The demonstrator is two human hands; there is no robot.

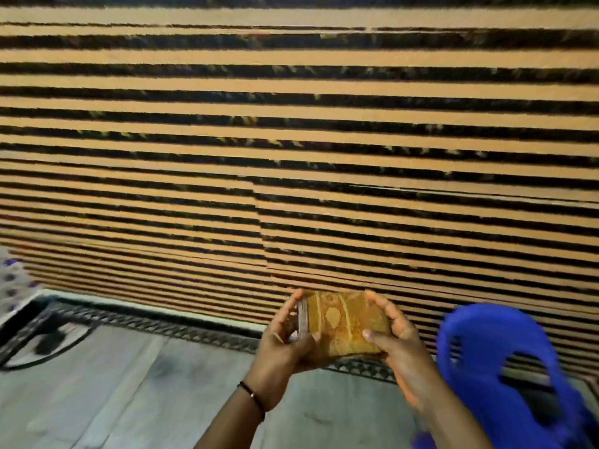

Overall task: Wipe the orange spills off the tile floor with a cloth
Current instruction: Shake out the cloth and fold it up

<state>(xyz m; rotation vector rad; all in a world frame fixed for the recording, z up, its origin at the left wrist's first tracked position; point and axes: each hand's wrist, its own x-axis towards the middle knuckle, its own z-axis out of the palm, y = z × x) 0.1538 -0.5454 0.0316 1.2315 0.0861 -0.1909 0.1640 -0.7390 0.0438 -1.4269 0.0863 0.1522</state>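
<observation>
Floor (136, 393) open on my left, blue chair (492, 361) crowding the right (striped wall close ahead). Folded cloth (345, 322) up off the tiles, left hand (285, 345) and right hand (398, 341) both curled round its ends.

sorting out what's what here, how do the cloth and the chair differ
The cloth is golden yellow with a woven pattern; the chair is plain blue plastic with cut-out holes. The cloth is folded and held off the floor between the left hand and right hand; the chair stands to the right, untouched. The cloth is far smaller than the chair. Both sit low in front of the striped wall.
</observation>
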